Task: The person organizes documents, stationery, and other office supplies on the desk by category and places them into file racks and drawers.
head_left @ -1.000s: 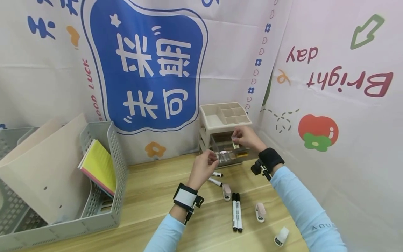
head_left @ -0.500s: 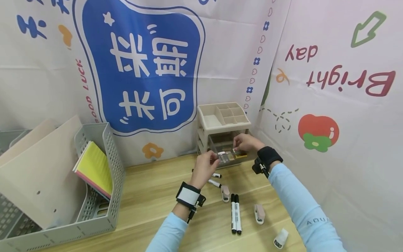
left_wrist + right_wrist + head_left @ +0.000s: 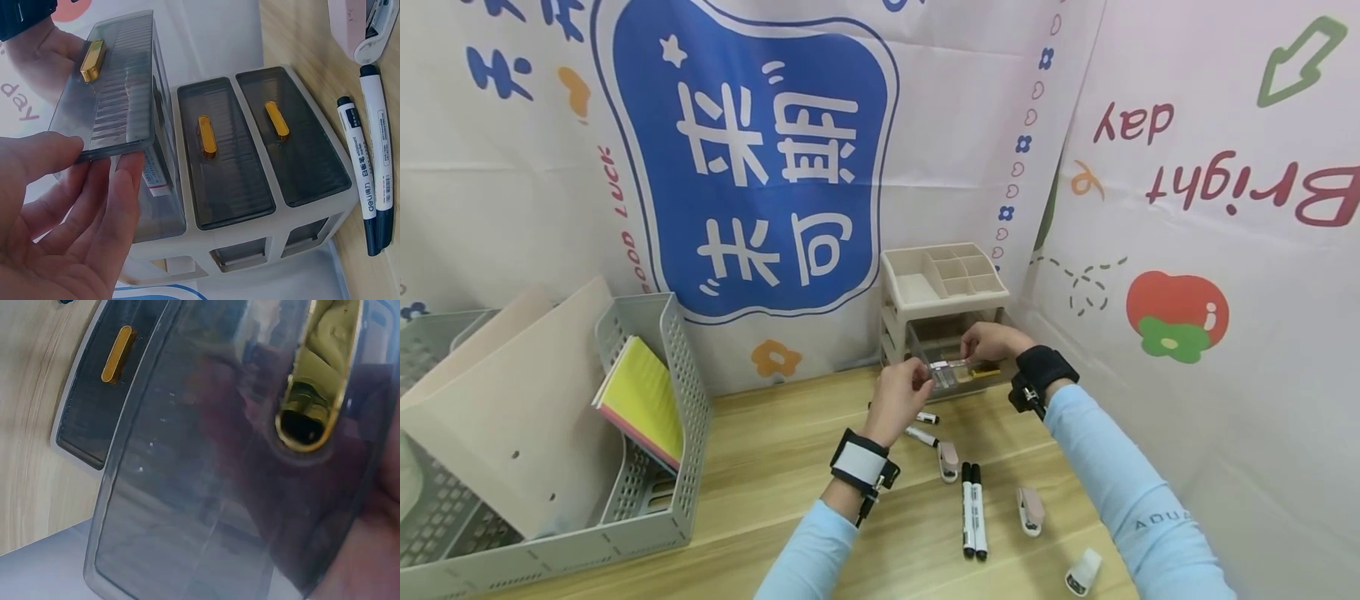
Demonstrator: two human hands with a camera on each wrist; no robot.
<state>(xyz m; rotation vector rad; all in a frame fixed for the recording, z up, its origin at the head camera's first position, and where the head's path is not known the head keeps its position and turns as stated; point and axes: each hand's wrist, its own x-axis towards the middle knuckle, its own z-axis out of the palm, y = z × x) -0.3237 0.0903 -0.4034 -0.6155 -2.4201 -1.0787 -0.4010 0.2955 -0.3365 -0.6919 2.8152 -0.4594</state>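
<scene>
A cream desktop organiser point(image 3: 955, 308) stands against the back wall, its smoky transparent top drawer point(image 3: 122, 94) pulled out. With thumb on the front and fingertips at the rim, my left hand point(image 3: 901, 396) pinches this drawer's corner. My right hand point(image 3: 996, 340) reaches down into the drawer from the right, fingers bent and bunched; I cannot tell whether they still hold the small packet. Small packs point(image 3: 942, 372) with white labels lie inside. The drawer's gold handle point(image 3: 93, 60) shows in the left wrist view. In the right wrist view the drawer front point(image 3: 206, 462) covers most of that hand.
Two markers point(image 3: 973, 512) lie side by side on the wooden table point(image 3: 760, 467), with more markers point(image 3: 922, 435) near the organiser. Pink staplers point(image 3: 1030, 510) and a white-topped one point(image 3: 1083, 572) sit at the right. A grey file rack point(image 3: 681, 467) with folders occupies the left.
My right hand has lowered a small yellowish packet into the drawer, and the packet is no longer distinct at the fingertips. The left hand stays at the drawer corner. The head view has shifted slightly.
</scene>
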